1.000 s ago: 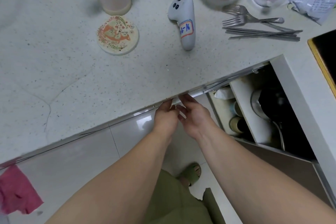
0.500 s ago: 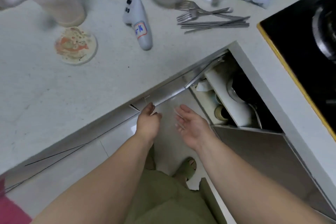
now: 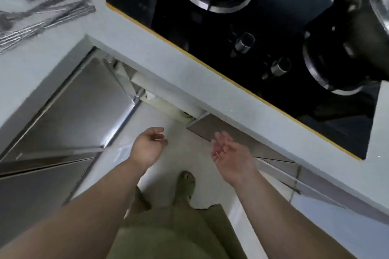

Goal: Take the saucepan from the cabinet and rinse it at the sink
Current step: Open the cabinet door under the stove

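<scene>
We see both hands over the floor (image 3: 168, 124), in front of the open cabinet (image 3: 160, 101), holding nothing. The left hand (image 3: 148, 147) has its fingers loosely curled; the right hand (image 3: 230, 152) is palm up, fingers apart and relaxed. The counter (image 3: 189, 69) edge hides nearly all of the cabinet's inside, so we cannot see the saucepan there. The open door (image 3: 84, 107) stands at left. A blurred pot (image 3: 357, 27), cut off by the frame, sits on the stove (image 3: 263, 27). Blurred cutlery (image 3: 42, 19) lies on the counter.
</scene>
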